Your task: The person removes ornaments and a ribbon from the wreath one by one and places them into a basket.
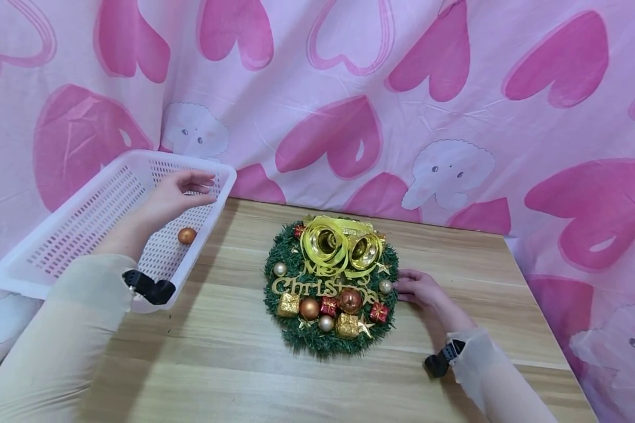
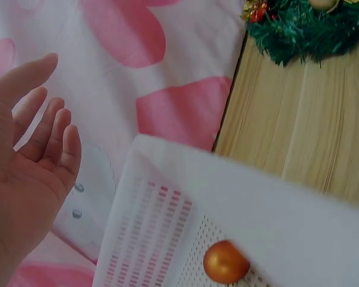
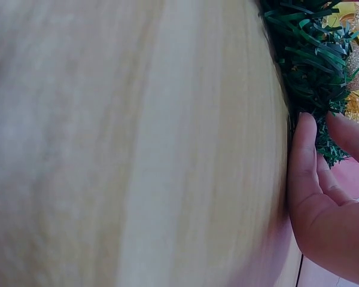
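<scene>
Head view, left hand [image 1: 179, 192] relaxed, right hand [image 1: 422, 289] pinching one wreath [image 1: 328, 288], one basket [image 1: 90, 223] holding one ball [image 1: 187, 236]

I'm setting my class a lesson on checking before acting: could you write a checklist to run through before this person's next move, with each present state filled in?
1. Left hand free: ok, it holds nothing.
2. Right hand at the wreath: ok, at its edge.
3. Firm hold by the right fingers: cannot tell.
4. Lettering uncovered: not ok, a shiny copper ball overlaps it.
5. Gold bells fastened: cannot tell.
6. Orange ball inside the white basket: ok.
</scene>
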A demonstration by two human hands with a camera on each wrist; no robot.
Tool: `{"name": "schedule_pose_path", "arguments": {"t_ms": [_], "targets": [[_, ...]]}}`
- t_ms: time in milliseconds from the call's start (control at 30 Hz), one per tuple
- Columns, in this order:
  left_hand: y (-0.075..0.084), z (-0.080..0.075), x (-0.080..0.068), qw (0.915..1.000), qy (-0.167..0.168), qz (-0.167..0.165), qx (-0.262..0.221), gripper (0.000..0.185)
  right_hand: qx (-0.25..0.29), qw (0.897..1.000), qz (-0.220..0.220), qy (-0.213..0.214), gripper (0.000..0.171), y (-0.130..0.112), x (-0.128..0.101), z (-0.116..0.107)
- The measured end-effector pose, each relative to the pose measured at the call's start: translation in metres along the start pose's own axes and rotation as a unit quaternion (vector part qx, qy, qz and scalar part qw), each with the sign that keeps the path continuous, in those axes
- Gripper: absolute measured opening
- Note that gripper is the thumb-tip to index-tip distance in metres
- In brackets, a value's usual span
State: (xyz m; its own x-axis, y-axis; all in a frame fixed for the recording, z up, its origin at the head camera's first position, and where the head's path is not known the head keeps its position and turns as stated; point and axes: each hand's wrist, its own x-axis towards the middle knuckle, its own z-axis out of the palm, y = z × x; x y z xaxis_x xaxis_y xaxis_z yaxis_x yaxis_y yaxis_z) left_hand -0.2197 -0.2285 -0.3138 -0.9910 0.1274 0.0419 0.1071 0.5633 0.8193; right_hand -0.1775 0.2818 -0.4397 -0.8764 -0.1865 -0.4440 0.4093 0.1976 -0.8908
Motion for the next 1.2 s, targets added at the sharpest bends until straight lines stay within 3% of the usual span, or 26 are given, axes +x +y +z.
{"name": "schedule_pose_path", "arguments": {"t_ms": [433,800,1067,1200], "targets": [[0.020,0.037,0.012,0.9970,-0.046,0.020,-0.058,0.050,-0.001,1.000,-0.002,0.001,0.064,0.001,0.000,-0.001],[0.034,0.076,0.018,0.9873,-0.090,0.056,-0.119,0.050,-0.012,1.000,-0.003,0.000,0.066,0.001,0.001,-0.002],[0.026,0.101,0.014,0.9832,-0.099,0.059,-0.142,0.048,-0.006,1.000,0.000,0.001,0.065,0.001,0.001,-0.002],[0.020,0.111,0.011,0.9814,-0.104,0.042,-0.156,0.048,-0.009,1.000,0.000,0.002,0.065,0.002,0.001,-0.002]]}}
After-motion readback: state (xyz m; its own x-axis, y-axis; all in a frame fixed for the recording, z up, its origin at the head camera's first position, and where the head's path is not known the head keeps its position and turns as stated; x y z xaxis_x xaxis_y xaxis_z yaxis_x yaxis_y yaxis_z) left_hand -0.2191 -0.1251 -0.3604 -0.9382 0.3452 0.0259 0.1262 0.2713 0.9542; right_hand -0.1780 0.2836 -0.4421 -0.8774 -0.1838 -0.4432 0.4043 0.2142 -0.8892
